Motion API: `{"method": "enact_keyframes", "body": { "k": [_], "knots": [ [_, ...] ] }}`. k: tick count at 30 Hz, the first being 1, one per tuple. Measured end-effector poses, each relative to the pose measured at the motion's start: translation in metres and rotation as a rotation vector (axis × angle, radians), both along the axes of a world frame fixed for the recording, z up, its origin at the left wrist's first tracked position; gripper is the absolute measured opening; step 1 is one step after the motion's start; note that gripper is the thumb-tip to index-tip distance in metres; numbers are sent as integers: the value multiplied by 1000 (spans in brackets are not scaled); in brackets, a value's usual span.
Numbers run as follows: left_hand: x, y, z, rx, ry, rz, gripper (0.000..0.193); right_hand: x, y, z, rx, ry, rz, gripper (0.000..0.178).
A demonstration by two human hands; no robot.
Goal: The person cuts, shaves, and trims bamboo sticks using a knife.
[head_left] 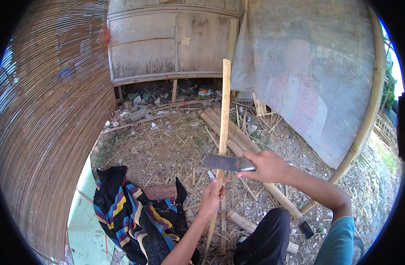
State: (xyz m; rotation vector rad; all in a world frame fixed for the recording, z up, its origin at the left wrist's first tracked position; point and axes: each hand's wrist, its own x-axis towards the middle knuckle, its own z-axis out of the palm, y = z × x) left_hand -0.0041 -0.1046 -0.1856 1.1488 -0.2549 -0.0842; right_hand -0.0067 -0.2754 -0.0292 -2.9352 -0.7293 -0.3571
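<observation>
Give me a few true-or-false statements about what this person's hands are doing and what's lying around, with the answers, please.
1. The right hand holds a broad-bladed knife. True.
2. The left hand grips a red rope. False: it grips a long, pale bamboo strip.
3. In this view, the broad-bladed knife crosses in front of the bamboo strip. True.
4. The striped cloth is hung up high. False: it lies low in a crumpled heap, left of the left hand.
5. A small black rectangular object lies on the ground, right of the dark-trousered knee. True.
</observation>
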Motion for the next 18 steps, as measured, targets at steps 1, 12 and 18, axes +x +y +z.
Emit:
{"method": "enact_keyframes", "body": {
  "k": [1, 12, 18],
  "knots": [
    [1, 0, -2, 1, 0, 1, 43, -4, 5, -7, -109, -28, 61, 56],
    [-3, -7, -16, 390, -141, 337, 44, 15, 15, -18, -309, -224, 133, 63],
    [-34, -38, -21, 533, -309, 287, 44, 104, -71, 134, 260, -471, -493, 63]
  ]
}}
